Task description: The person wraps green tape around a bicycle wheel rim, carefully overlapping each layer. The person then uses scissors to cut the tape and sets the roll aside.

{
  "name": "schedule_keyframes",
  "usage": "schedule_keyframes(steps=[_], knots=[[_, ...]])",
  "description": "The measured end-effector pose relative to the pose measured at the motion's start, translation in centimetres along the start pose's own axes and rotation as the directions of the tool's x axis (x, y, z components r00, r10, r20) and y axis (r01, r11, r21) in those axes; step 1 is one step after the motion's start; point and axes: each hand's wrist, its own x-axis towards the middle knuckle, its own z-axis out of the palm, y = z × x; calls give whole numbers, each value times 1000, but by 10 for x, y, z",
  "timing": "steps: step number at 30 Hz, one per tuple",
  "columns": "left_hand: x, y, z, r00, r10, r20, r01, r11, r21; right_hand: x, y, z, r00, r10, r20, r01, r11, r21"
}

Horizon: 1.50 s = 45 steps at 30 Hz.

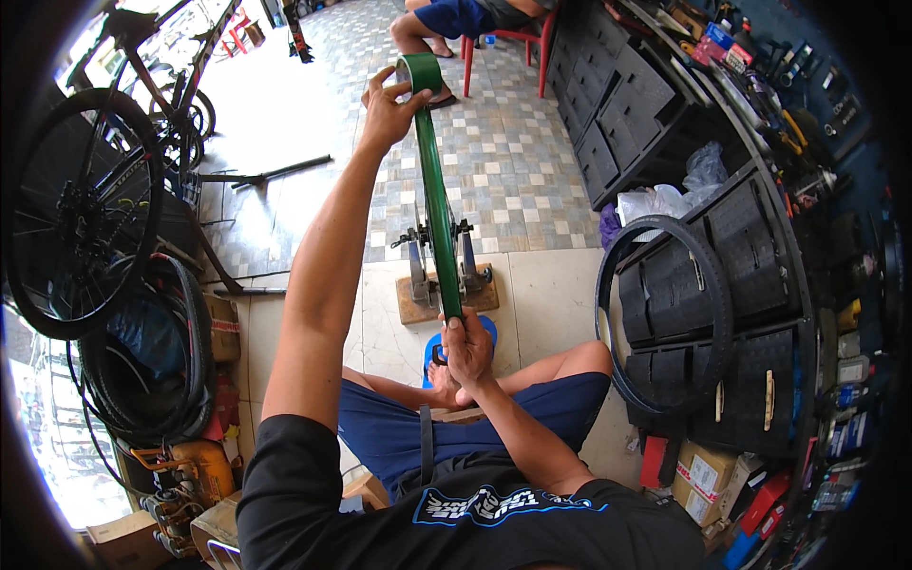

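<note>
My left hand (388, 112) is stretched far forward, its fingers closed around a roll of green tape (425, 72). From the roll a taut green strip (433, 180) runs back toward me, over a wheel seen edge-on and mostly hidden beneath it. The wheel stands in a truing stand (467, 258) with a wooden base (418, 304). At the strip's near end my right hand (467, 350) is closed, the thumb pressing on the tape. Its other fingers curl around the near side of the wheel, partly hidden.
A bicycle (85, 209) and hanging tyres (195, 351) are at left. On the right a loose tyre (608, 328) leans against dark drawers (750, 256). Boxes (705, 480) lie at lower right. Another person (446, 19) sits on a red chair (543, 57) ahead.
</note>
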Motion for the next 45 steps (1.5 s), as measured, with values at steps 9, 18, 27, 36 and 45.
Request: schedule_keyframes(steps=[9, 18, 27, 36, 45], knots=[[1, -10, 7, 999, -32, -39, 34, 998, 57, 0, -4, -1, 999, -31, 17, 31, 999, 7], [-18, 36, -5, 868, -394, 301, 489, 784, -383, -8, -40, -10, 963, -262, -70, 216, 898, -383], [-14, 25, 1, 873, -394, 287, 486, 745, -457, -27, -55, -25, 896, -342, 283, 373, 232, -898], [-19, 28, -2, 887, -373, 273, 462, 736, -496, 38, -105, 0, 873, -398, 281, 360, 139, -923], [-45, 45, -12, 901, -338, 274, 435, 717, -545, 141, -138, 28, 859, -429, 278, 352, 102, -930]])
